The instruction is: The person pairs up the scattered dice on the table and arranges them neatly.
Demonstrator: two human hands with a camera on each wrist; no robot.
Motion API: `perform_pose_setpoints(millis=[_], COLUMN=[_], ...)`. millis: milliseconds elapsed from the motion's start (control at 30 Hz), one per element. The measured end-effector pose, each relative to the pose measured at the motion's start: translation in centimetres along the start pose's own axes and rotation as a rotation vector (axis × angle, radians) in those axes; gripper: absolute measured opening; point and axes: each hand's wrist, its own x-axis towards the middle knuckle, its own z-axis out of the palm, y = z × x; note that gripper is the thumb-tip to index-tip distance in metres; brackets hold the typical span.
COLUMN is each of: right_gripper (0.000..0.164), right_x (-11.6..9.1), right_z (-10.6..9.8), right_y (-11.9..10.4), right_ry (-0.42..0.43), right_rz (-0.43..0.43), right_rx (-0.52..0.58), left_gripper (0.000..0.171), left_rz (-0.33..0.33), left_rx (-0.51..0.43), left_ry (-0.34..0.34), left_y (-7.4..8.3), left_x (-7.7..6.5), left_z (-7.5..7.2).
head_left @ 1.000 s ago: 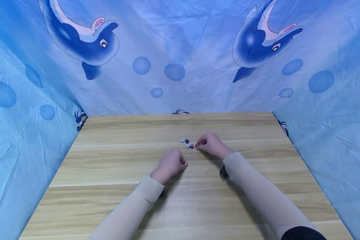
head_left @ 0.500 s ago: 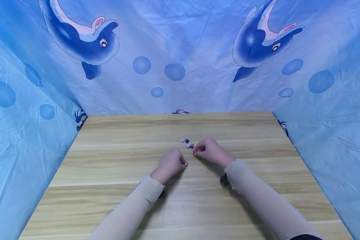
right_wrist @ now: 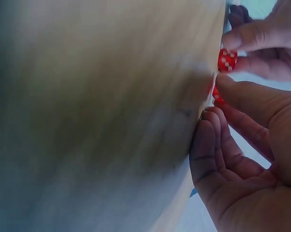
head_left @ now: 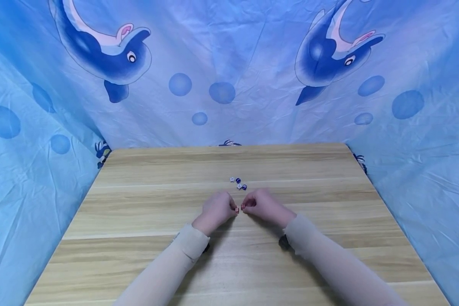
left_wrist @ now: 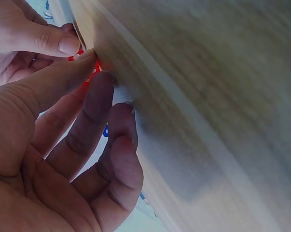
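Observation:
In the head view my left hand point(head_left: 216, 211) pinches a red die point(head_left: 236, 210) with white pips, low over the tabletop. Facing it from the right, my right hand point(head_left: 265, 208) holds a second red die point(head_left: 243, 207) between thumb and fingertips. Only a narrow gap separates the two dice there. The right wrist view shows the left hand's red die point(right_wrist: 227, 61) with its pips turned toward the camera, while the right hand's die point(right_wrist: 217, 95) is partly covered by thumb and fingers. Fingers also hide much of the left hand's die point(left_wrist: 93, 72) in the left wrist view.
Just beyond the hands sit two white dice point(head_left: 232, 179) and two blue dice point(head_left: 244, 187) in a small cluster. They lie on a wood-grain table point(head_left: 157, 178). Blue cloth point(head_left: 264, 114) printed with dolphins rises behind the table and along both sides.
My right hand has brought its red die from beside the cluster toward me and leftward, up close to the other red die. The left hand has stayed in place.

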Motion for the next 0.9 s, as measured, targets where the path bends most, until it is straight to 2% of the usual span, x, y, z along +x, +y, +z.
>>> perform_pose_setpoints(millis=[200, 367, 633, 900], right_gripper=[0.009, 0.010, 0.009, 0.010], right_x=[-0.12, -0.05, -0.12, -0.14], right_z=[0.79, 1.01, 0.96, 0.80], right_y=[-0.43, -0.51, -0.66, -0.77], right_ry=[0.012, 0.015, 0.000, 0.009], right_rz=[-0.059, -0.074, -0.051, -0.038], right_rx=[-0.033, -0.038, -0.029, -0.033], left_gripper=[0.008, 0.008, 0.009, 0.010], left_rz=[0.012, 0.018, 0.024, 0.019], left_rx=[0.011, 0.027, 0.014, 0.006], left_ry=[0.011, -0.002, -0.032, -0.026], left_y=[-0.19, -0.38, -0.52, -0.62], left_x=[0.13, 0.22, 0.25, 0.37], left_z=[0.12, 0.21, 0.17, 0.22])
